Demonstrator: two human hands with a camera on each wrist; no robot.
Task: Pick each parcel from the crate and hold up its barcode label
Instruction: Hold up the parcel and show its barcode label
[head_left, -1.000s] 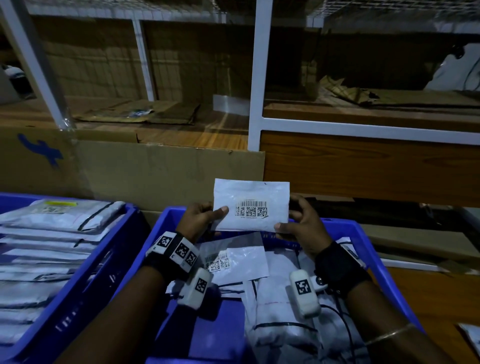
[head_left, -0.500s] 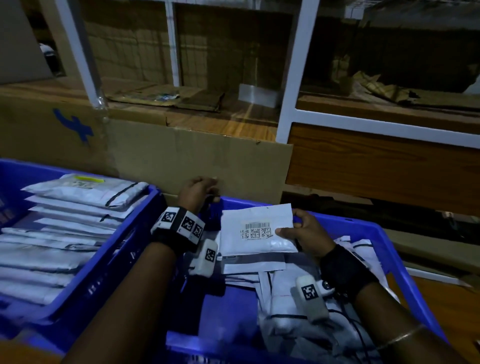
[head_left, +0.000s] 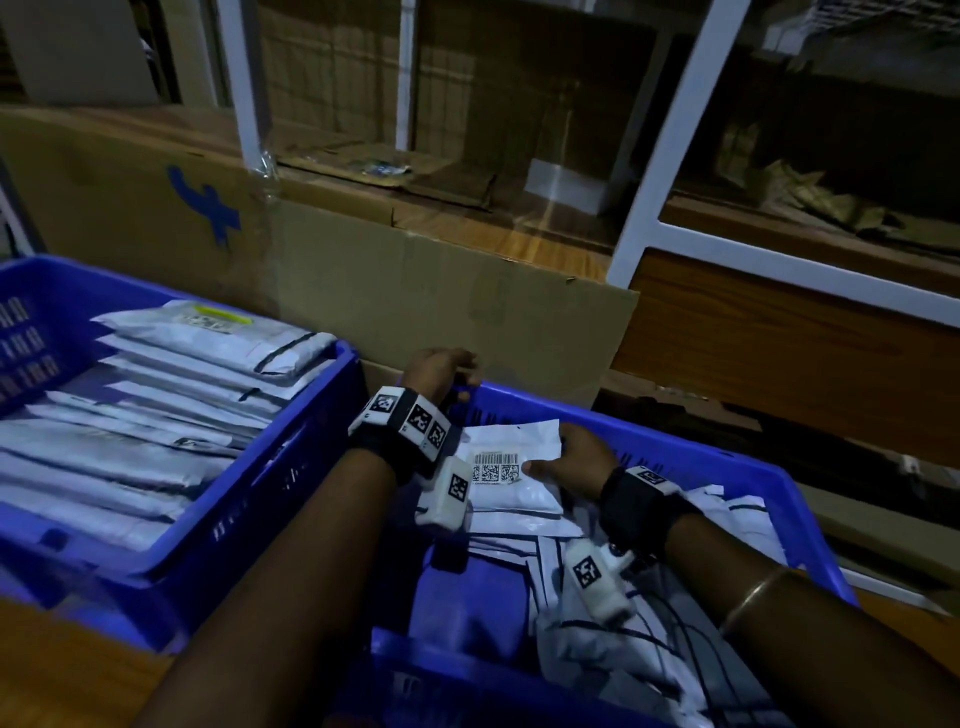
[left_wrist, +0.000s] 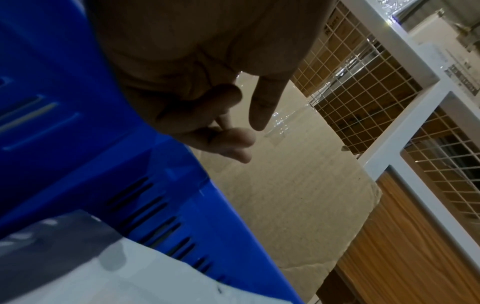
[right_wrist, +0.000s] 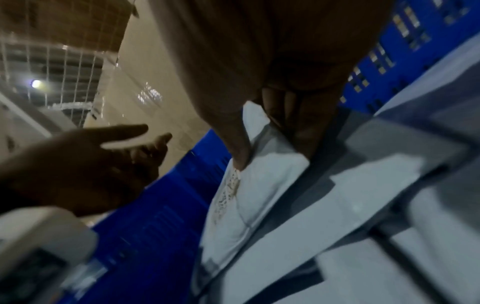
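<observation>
Nearest the camera lies the blue crate (head_left: 769, 488), its floor strewn with grey-white parcels with dark stripes (head_left: 587, 618), and both forearms reach over it with tagged camera bands on the wrists. Toward the crate's far end the right hand (head_left: 576, 457) pinches a small white parcel (head_left: 511, 480), thumb on top by the label and fingers tucked under the right edge, as the right wrist view confirms. That parcel sits low inside the crate, label side up, on or just above the other packets beneath it; the dim light does not settle which. Its barcode label (head_left: 496, 466) shows a line code above two square codes. The left hand (head_left: 439, 371) holds nothing: its fingers are loosely spread and relaxed over the crate's far left corner, and the left wrist view shows them bare against the cardboard beyond. To the left stands a second blue crate (head_left: 291, 462) stacked with flat parcels (head_left: 156, 410). Behind both rises a cardboard sheet with a blue mark (head_left: 415, 291), then white-framed shelving (head_left: 670, 140) with wooden boards.
</observation>
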